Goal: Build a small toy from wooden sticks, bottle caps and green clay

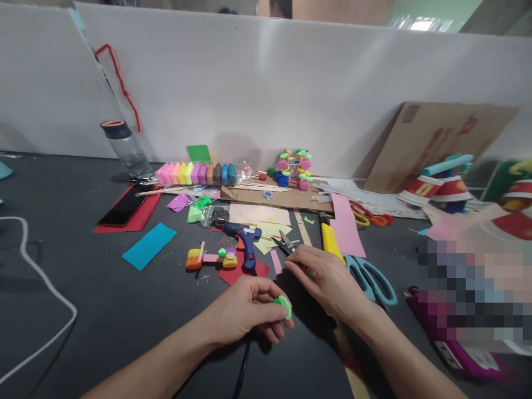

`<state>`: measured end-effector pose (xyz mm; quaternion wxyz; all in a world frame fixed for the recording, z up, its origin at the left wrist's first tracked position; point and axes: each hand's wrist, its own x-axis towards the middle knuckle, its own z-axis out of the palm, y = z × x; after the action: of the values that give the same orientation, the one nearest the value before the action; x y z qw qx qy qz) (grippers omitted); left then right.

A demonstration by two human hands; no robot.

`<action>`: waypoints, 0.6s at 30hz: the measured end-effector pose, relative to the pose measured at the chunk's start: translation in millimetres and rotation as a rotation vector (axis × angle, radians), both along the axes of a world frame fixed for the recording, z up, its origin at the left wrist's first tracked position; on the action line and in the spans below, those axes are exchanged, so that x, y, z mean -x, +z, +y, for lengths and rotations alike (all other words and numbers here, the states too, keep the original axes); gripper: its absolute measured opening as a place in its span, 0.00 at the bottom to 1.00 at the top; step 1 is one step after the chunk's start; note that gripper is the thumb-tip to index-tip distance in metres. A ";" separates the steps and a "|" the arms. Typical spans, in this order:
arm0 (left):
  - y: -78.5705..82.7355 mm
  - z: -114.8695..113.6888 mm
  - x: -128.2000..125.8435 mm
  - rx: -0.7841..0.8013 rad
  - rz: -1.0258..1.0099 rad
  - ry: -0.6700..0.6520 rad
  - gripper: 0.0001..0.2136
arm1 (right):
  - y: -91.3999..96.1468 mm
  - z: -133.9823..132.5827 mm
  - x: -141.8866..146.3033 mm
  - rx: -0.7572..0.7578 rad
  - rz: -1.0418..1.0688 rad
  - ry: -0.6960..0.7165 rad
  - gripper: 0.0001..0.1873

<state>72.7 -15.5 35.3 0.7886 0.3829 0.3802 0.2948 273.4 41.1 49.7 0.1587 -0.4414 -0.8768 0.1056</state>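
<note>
- A small light-green, soft-looking piece with a darker green edge [286, 308] is being held above the black desk [103, 316], at the near middle; it is being pinched between the thumb and fingers of the left hand [243, 311].
- From the bent right hand [328, 275], the green piece is lying to the left and nearer the wearer; the left hand is the nearer one, being in contact with it.
- The visible long axis of the piece is running from far left to near right, steeply; no pointed end is being shown, and part of it is being hidden by the fingers.
- The two hands are being held apart, with a dark gap of desk between them.
- Beneath the right fingertips, slim metal blades [286, 240] are being partly covered; their tips are being pointed left and away. Whether they are being gripped or merely touched cannot be told.
- By the right wrist, grey-blue looped plastic scissor handles [389, 288] are being partly overlapped; whether the blades belong to them is being hidden.
- Farther out, a dark-blue glue gun [250, 246] is being supported by the desk and red paper [226, 275], its nozzle being aimed right, towards the blades.
</note>
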 end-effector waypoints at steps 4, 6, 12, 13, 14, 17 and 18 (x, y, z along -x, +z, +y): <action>-0.8 0.6 0.0 0.012 -0.004 0.019 0.13 | -3.9 -0.8 -4.7 -0.002 0.090 0.042 0.13; -2.0 1.8 0.6 0.007 -0.005 0.035 0.13 | -4.8 0.4 -7.2 -0.002 0.111 0.042 0.13; -4.3 5.9 1.3 -0.017 0.016 0.101 0.13 | -7.1 -0.3 -9.4 -0.008 0.120 0.050 0.13; -4.1 6.4 1.4 -0.021 0.021 0.107 0.13 | -7.8 -0.7 -9.6 -0.011 0.120 0.054 0.13; -3.7 6.7 1.3 -0.025 0.025 0.113 0.12 | -8.6 -1.0 -9.8 -0.014 0.121 0.057 0.13; -2.8 7.4 1.0 -0.027 0.046 0.126 0.12 | -11.1 -1.7 -10.5 -0.026 0.125 0.061 0.13; -2.7 7.6 0.9 -0.026 0.056 0.130 0.12 | -11.6 -1.8 -10.7 -0.029 0.125 0.059 0.12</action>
<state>71.8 -7.9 32.6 0.7519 0.3755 0.4223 0.3397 284.2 39.3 38.1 0.2165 -0.4056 -0.8793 0.1247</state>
